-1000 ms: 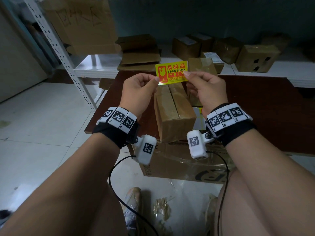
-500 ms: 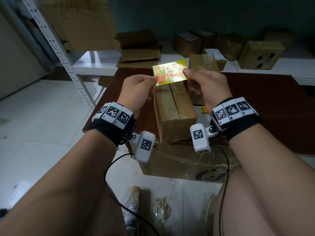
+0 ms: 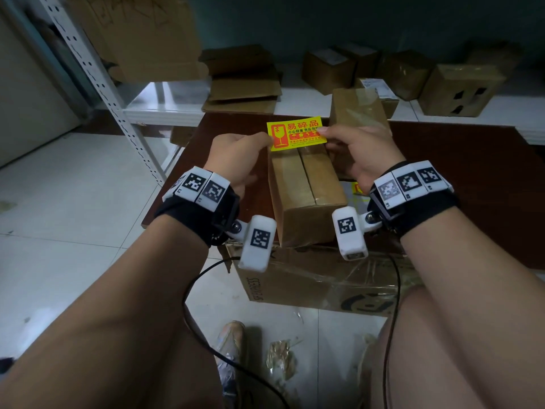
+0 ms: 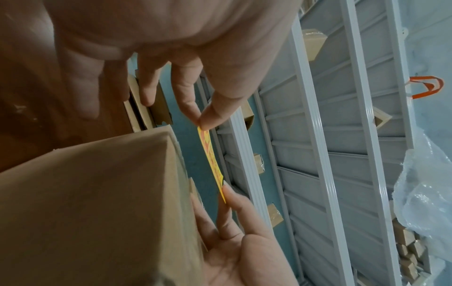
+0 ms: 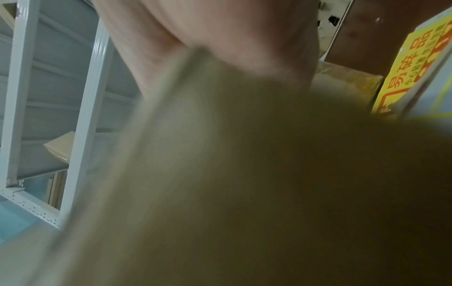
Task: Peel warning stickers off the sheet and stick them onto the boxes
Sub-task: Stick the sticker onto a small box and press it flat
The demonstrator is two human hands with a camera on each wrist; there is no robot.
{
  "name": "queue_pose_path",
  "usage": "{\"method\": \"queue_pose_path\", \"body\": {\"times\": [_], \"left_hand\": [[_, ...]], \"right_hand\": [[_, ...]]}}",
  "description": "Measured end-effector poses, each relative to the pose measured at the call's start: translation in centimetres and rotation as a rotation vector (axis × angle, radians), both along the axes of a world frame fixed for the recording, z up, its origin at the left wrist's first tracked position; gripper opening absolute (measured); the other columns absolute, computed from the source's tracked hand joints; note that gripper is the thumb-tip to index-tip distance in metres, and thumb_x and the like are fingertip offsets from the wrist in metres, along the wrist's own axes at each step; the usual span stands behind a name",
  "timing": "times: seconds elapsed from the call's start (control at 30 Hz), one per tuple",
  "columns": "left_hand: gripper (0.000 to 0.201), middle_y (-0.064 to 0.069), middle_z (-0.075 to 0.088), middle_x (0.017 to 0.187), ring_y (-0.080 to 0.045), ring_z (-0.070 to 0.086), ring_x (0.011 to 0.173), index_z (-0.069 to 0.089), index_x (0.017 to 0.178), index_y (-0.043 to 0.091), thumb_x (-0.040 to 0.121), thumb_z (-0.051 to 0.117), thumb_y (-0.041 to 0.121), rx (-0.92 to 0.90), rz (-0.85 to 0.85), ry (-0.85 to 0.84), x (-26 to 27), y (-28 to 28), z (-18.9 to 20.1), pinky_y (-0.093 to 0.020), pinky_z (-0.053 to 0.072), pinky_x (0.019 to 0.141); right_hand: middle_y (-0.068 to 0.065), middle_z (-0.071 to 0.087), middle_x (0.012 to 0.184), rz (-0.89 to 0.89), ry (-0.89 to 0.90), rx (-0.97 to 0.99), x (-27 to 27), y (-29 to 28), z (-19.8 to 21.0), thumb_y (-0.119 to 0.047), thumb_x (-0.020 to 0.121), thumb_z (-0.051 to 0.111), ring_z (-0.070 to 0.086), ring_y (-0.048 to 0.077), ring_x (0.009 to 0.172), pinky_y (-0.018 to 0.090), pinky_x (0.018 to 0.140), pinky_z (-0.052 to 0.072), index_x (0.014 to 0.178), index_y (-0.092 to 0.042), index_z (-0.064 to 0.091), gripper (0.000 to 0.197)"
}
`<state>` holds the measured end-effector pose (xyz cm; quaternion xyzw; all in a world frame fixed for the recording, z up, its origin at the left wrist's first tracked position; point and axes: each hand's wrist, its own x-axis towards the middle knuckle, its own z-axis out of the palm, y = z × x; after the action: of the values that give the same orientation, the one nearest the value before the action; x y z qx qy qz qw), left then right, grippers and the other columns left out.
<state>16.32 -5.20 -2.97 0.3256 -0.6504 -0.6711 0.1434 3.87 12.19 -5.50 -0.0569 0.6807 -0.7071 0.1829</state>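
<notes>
Holding a yellow warning sticker (image 3: 295,134) by its two short ends, both hands sit above the far end of a taped cardboard box (image 3: 306,190) standing on a dark brown table (image 3: 472,184). Left hand (image 3: 236,160): thumb and index finger pinch the sticker's left edge; the left wrist view shows the other fingers (image 4: 146,85) loosely extended and apart, touching nothing. Right hand (image 3: 359,154): fingertips pinch the right edge, the remaining fingers curled under the palm. Sticker stretched flat between the hands, printed face up, red glass symbol and Chinese characters legible. In the left wrist view the sticker is seen edge-on, close to the box's top edge but apart from it. Right wrist view is mostly blurred cardboard, with the sticker sheet (image 5: 413,63) at the right edge, lying on the table beside the box. A second box (image 3: 358,110) stands behind the right hand. A larger box (image 3: 309,287) sits on the floor against the table. More boxes (image 3: 460,90) and flattened cardboard (image 3: 241,90) lie on the white shelf (image 3: 165,104) beyond.
</notes>
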Motion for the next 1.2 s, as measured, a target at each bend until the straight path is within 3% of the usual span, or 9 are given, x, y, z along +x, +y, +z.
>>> {"method": "queue_pose_path", "body": {"times": [0.1, 0.17, 0.2, 0.3, 0.47, 0.6, 0.73, 0.83, 1.2], "left_hand": [[0.035, -0.006, 0.066, 0.127, -0.023, 0.061, 0.118, 0.069, 0.122, 0.014, 0.090, 0.082, 0.024, 0.089, -0.013, -0.011, 0.0, -0.1, -0.1, -0.049, 0.066, 0.088], [0.032, -0.007, 0.071, 0.122, -0.022, 0.066, 0.111, 0.070, 0.123, 0.010, 0.093, 0.079, 0.018, 0.152, -0.042, 0.010, -0.1, -0.1, -0.1, -0.051, 0.066, 0.089], [0.028, -0.006, 0.073, 0.116, -0.020, 0.067, 0.104, 0.071, 0.121, 0.009, 0.094, 0.078, 0.017, 0.164, -0.050, 0.012, -0.1, 0.0, 0.0, -0.053, 0.065, 0.091], [0.016, -0.001, 0.070, 0.102, -0.013, 0.062, 0.091, 0.072, 0.110, 0.011, 0.095, 0.077, 0.014, 0.152, -0.042, -0.005, -0.2, 0.2, 0.0, -0.055, 0.062, 0.096], [0.025, -0.001, 0.070, 0.107, -0.015, 0.063, 0.097, 0.070, 0.116, 0.011, 0.093, 0.080, 0.016, 0.154, -0.043, -0.006, -0.4, -0.3, -0.4, -0.056, 0.063, 0.095], [0.025, -0.003, 0.071, 0.106, -0.016, 0.065, 0.092, 0.070, 0.118, 0.009, 0.095, 0.078, 0.013, 0.175, -0.048, -0.020, -0.6, -0.4, -0.8, -0.055, 0.065, 0.090], [0.022, -0.006, 0.070, 0.116, -0.020, 0.061, 0.103, 0.071, 0.111, 0.010, 0.092, 0.080, 0.016, 0.166, -0.046, -0.026, -0.9, -0.7, -1.4, -0.055, 0.066, 0.087], [0.030, -0.008, 0.070, 0.121, -0.024, 0.059, 0.109, 0.071, 0.117, 0.009, 0.090, 0.082, 0.017, 0.180, -0.056, -0.028, -1.2, -1.1, -1.7, -0.056, 0.066, 0.087], [0.027, -0.014, 0.074, 0.121, -0.029, 0.069, 0.116, 0.073, 0.112, 0.006, 0.089, 0.082, 0.015, 0.185, -0.060, -0.008, -1.6, -1.7, -2.5, -0.057, 0.066, 0.086]], "right_hand": [[0.005, 0.082, 0.099, 0.040, -0.048, -0.032, -0.1, 0.2, 0.2, -0.022, 0.082, 0.090, 0.078, 0.028, 0.110, 0.051, 0.090, 0.065, 0.106, -0.009, 0.075, 0.031], [0.003, 0.082, 0.094, 0.063, -0.076, -0.054, -0.3, 0.4, 0.2, -0.020, 0.087, 0.087, 0.081, 0.023, 0.095, 0.040, 0.072, 0.065, 0.113, -0.008, 0.074, 0.031], [0.003, 0.081, 0.096, 0.075, -0.093, -0.061, -0.4, 0.4, 0.1, -0.021, 0.087, 0.087, 0.081, 0.022, 0.094, 0.037, 0.069, 0.064, 0.118, -0.006, 0.074, 0.037], [0.006, 0.080, 0.109, 0.106, -0.132, -0.058, -0.6, 0.5, -0.1, -0.025, 0.089, 0.085, 0.081, 0.023, 0.101, 0.038, 0.072, 0.065, 0.130, -0.005, 0.071, 0.048], [0.005, 0.081, 0.107, 0.110, -0.144, -0.052, -0.4, 0.4, -0.2, -0.024, 0.091, 0.083, 0.082, 0.019, 0.094, 0.037, 0.069, 0.065, 0.128, -0.007, 0.072, 0.043], [0.002, 0.084, 0.104, 0.099, -0.097, -0.008, -0.9, 0.2, -0.7, -0.029, 0.086, 0.087, 0.081, 0.019, 0.098, 0.043, 0.084, 0.065, 0.125, -0.010, 0.075, 0.045], [0.001, 0.083, 0.102, 0.094, -0.108, 0.001, -1.0, 0.0, -0.9, -0.030, 0.085, 0.088, 0.081, 0.020, 0.100, 0.040, 0.079, 0.063, 0.123, -0.010, 0.075, 0.045], [0.002, 0.084, 0.104, 0.081, -0.108, 0.000, -1.1, 0.0, -1.0, -0.029, 0.085, 0.087, 0.081, 0.020, 0.099, 0.041, 0.080, 0.065, 0.123, -0.010, 0.075, 0.044], [0.005, 0.083, 0.109, 0.069, -0.119, 0.008, -1.2, -0.1, -1.2, -0.026, 0.083, 0.088, 0.082, 0.021, 0.098, 0.043, 0.085, 0.067, 0.125, -0.009, 0.074, 0.047]]}}
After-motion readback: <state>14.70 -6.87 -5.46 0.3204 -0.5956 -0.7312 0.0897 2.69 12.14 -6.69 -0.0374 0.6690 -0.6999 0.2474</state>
